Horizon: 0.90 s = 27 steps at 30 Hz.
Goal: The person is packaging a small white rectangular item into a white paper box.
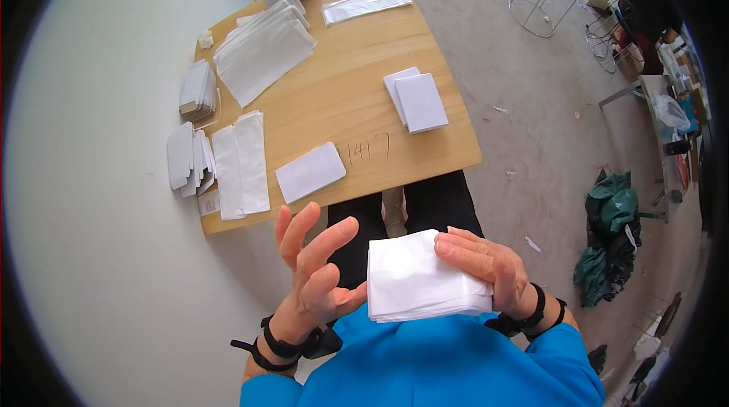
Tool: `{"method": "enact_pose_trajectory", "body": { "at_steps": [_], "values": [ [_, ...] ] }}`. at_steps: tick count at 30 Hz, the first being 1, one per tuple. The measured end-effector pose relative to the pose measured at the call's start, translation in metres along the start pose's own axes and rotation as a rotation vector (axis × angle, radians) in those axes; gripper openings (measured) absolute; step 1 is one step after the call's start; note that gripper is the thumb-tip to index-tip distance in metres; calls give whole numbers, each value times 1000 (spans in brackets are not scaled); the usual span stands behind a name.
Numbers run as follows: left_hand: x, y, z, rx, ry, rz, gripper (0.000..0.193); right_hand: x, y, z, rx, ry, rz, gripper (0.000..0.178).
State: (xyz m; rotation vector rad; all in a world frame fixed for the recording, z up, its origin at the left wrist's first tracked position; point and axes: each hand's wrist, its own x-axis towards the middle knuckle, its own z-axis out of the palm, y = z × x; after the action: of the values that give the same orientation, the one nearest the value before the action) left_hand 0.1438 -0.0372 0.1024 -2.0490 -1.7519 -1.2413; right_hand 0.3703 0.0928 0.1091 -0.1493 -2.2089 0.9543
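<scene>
A folded white sheet [414, 278], in several soft layers, is held over my lap in front of the table edge. My right hand [490, 263] grips its right side, fingers lying over the top and the thumb hidden beneath. At its left side my left hand [315, 278] is open, fingers spread and raised; one fingertip is close to or touching the sheet's edge. On the near part of the table lies a flat white carton [310, 171]. Left of it are long folded white sheets [241, 165].
The wooden table [342, 88] bears a pile of white sheets [266, 50], white cartons [421, 101] at right, more carton stacks [197, 89] along the left edge, and a flat plastic-looking packet [367, 6]. A white wall stands left. Dark green bags [611, 232] lie on the floor.
</scene>
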Motion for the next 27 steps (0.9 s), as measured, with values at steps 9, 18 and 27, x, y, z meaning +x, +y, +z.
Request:
{"method": "enact_pose_trajectory", "body": {
  "at_steps": [9, 18, 27],
  "values": [
    [9, 8, 8, -137, 28, -45, 53, -22, 0, 4, 271, -16, 209, 51],
    [16, 27, -31, -93, -379, 118, 19, -34, 2, 14, 741, 101, 282, 75],
    [6, 24, -42, 30, -325, 220, 17, -15, 13, 20, -162, 672, -328, 81]
  ]
}}
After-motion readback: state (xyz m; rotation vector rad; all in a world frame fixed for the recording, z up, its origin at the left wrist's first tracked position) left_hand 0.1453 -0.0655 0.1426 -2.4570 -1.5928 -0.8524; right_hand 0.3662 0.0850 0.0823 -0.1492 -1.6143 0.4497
